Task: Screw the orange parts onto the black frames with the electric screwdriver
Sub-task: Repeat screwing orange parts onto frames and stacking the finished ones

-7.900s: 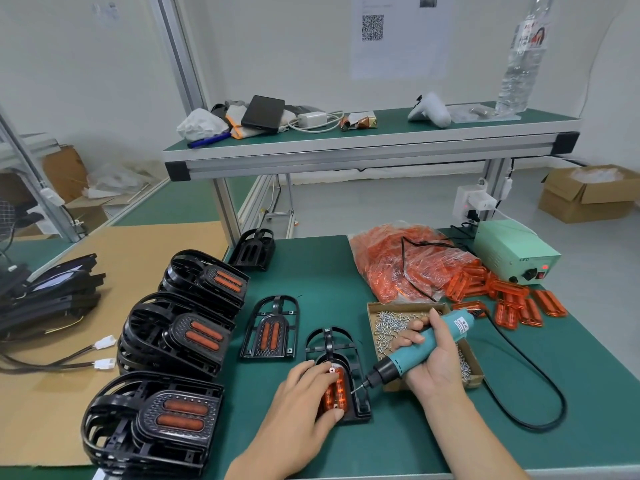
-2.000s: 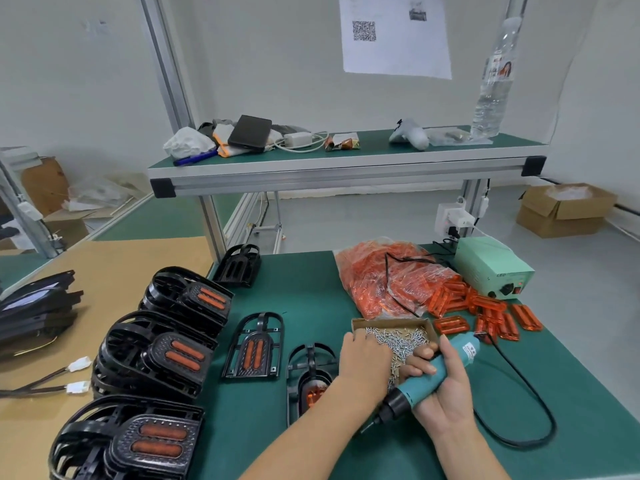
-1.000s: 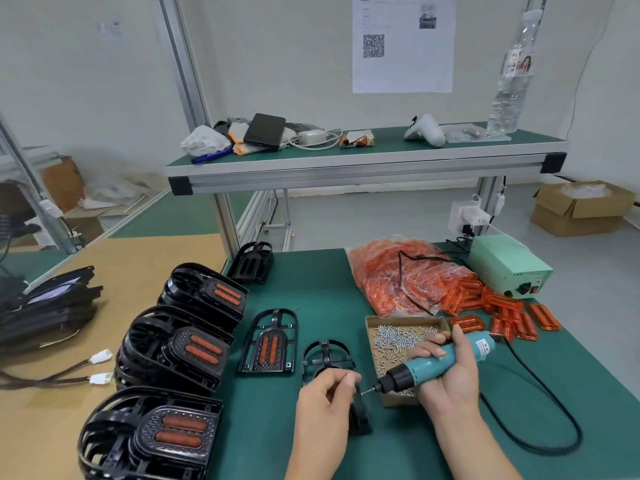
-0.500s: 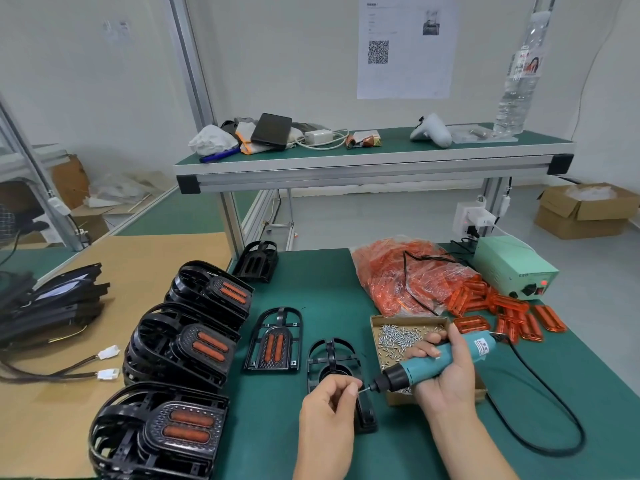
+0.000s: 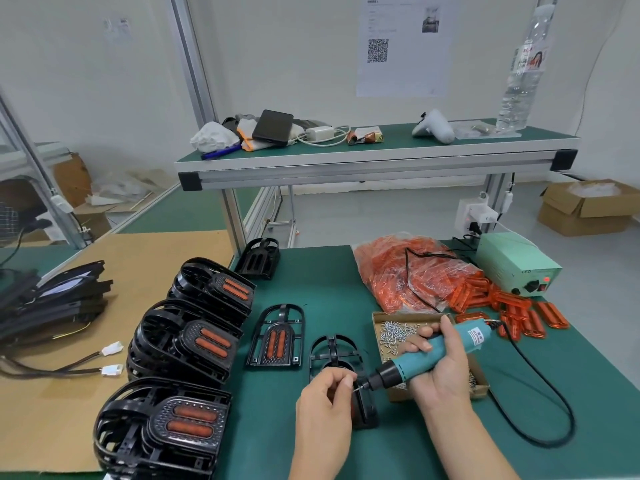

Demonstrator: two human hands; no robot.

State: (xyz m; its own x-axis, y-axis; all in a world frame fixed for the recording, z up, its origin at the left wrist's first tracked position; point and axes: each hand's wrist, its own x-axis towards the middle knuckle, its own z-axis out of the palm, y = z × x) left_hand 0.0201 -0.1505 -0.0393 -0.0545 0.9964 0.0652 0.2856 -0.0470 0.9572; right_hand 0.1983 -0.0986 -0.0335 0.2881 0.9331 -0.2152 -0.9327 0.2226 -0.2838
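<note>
**Left hand back from the screw box, now at the driver's tip**

Two seconds ago the left hand (image 5: 325,403) reached into the cardboard screw box (image 5: 420,318). It has since come back over the black frame (image 5: 334,351), fingers (image 5: 341,377) pinched at the bit of the electric screwdriver (image 5: 429,355). The right hand (image 5: 441,365) has swung the driver from steeply tilted to nearly level, tip pointing at the left fingertips.

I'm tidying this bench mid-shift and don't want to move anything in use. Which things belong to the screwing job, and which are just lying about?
In use:
electric screwdriver in the right hand
screw box
black frame under the left hand
loose orange parts
green power unit

Lying about, on the upper shelf:
phone
charger
water bottle
white controller
</note>
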